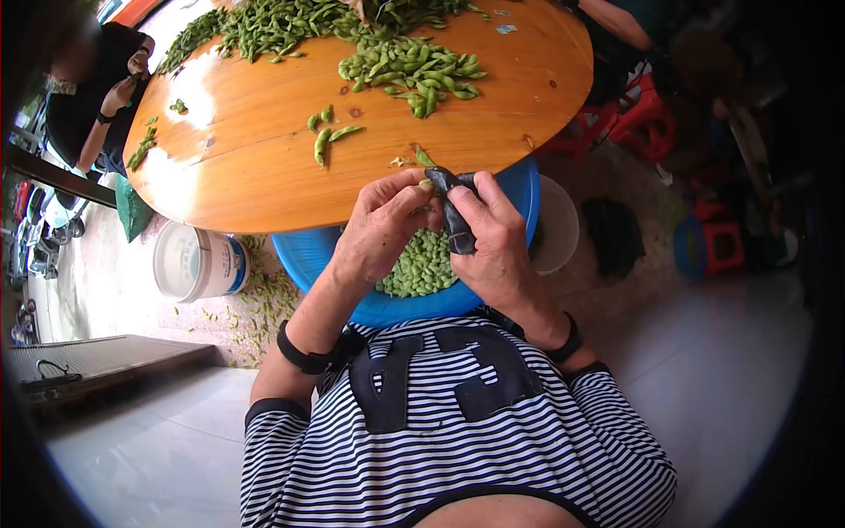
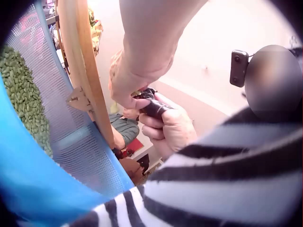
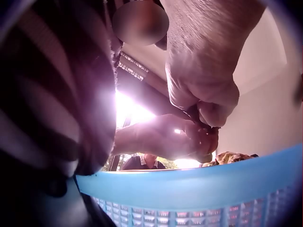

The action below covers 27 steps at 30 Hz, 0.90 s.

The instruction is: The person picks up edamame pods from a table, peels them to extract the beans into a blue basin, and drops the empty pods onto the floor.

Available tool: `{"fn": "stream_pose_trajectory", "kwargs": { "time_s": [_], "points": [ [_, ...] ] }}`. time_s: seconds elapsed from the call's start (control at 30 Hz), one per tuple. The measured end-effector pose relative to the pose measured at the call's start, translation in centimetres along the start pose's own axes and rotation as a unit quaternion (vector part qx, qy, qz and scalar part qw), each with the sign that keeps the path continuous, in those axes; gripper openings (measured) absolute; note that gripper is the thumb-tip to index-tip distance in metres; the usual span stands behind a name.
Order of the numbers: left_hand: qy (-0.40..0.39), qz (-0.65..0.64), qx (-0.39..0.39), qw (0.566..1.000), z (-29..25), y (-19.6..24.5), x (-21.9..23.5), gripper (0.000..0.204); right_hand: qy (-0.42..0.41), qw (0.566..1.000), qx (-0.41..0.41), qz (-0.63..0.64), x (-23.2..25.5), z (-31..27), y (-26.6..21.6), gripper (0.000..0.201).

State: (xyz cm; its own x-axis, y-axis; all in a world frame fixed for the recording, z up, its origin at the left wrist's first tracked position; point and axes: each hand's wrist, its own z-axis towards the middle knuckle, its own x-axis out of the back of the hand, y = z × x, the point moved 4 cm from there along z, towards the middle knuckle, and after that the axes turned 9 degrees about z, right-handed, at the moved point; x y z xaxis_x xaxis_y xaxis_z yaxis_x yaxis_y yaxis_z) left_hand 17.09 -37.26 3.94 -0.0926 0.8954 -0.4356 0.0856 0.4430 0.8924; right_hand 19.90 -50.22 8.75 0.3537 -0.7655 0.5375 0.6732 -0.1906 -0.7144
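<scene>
Over the blue basin point(image 1: 308, 255), my left hand point(image 1: 421, 189) pinches a small green pod point(image 1: 427, 185) between thumb and fingertips. My right hand point(image 1: 466, 201) grips a black-handled tool point(image 1: 458, 224), whose tip meets the pod. The basin holds a heap of pale green beans point(image 1: 422, 264). In the left wrist view, the right hand point(image 2: 170, 127) wraps the black tool point(image 2: 152, 107) just below the left hand's fingers point(image 2: 128, 97). The right wrist view shows both hands point(image 3: 206, 123) close together above the basin's rim point(image 3: 199, 187); the pod is hidden there.
A round wooden table point(image 1: 264, 150) carries piles of green pods point(image 1: 414, 70) and a few loose ones point(image 1: 324, 141). A white bucket point(image 1: 198, 261) and scattered pod scraps lie on the floor at left. Red stools point(image 1: 647, 119) stand right; another person point(image 1: 97, 97) sits far left.
</scene>
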Motion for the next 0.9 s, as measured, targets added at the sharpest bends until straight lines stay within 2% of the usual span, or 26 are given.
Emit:
{"fn": "stream_pose_trajectory", "kwargs": {
  "time_s": [0.07,0.13,0.2,0.43,0.5,0.57,0.67,0.73,0.8,0.83,0.87,0.9],
  "points": [
    [0.012,-0.067,-0.023,0.997,0.2,-0.7,0.1,0.023,0.009,1.000,0.012,0.005,-0.1,0.1,-0.1,0.045],
    [0.025,-0.071,-0.025,0.997,0.3,-0.7,-0.4,0.024,0.019,1.000,0.023,0.010,0.0,0.2,0.2,0.044],
    [0.040,-0.073,-0.029,0.996,0.3,-0.7,-0.4,0.026,0.015,0.997,0.006,0.070,0.4,0.4,1.2,0.041],
    [0.009,-0.083,-0.020,0.996,0.2,-0.8,-0.1,0.025,0.001,0.991,-0.027,0.134,0.8,0.7,2.1,0.036],
    [-0.004,-0.078,-0.023,0.997,0.2,-0.7,-0.4,0.025,-0.003,0.981,-0.037,0.189,0.7,0.7,2.6,0.035],
    [0.059,-0.071,0.008,0.996,-0.1,-0.8,-0.6,0.023,-0.005,0.983,-0.036,0.178,0.9,0.8,2.1,0.035],
    [0.013,-0.077,-0.027,0.997,0.1,-1.1,-0.3,0.019,-0.010,0.986,-0.035,0.165,0.8,0.8,2.1,0.035],
    [0.036,-0.089,-0.011,0.995,0.0,-1.1,-0.6,0.020,-0.012,0.986,-0.034,0.164,0.7,0.8,2.7,0.035],
    [0.059,-0.101,0.005,0.993,-0.1,-1.2,-0.3,0.020,0.015,0.962,-0.075,0.262,0.6,0.9,3.6,0.036],
    [0.010,-0.074,-0.009,0.997,-0.1,-1.1,-0.1,0.021,0.015,0.962,-0.075,0.262,1.1,1.1,3.4,0.036],
    [-0.040,-0.047,-0.022,0.998,-0.1,-1.0,-0.2,0.022,0.006,0.934,-0.150,0.323,1.7,1.2,3.4,0.037],
    [-0.040,-0.047,-0.022,0.998,-0.3,-0.6,-0.4,0.022,-0.003,0.897,-0.224,0.382,2.1,1.2,3.6,0.037]
  ]
}}
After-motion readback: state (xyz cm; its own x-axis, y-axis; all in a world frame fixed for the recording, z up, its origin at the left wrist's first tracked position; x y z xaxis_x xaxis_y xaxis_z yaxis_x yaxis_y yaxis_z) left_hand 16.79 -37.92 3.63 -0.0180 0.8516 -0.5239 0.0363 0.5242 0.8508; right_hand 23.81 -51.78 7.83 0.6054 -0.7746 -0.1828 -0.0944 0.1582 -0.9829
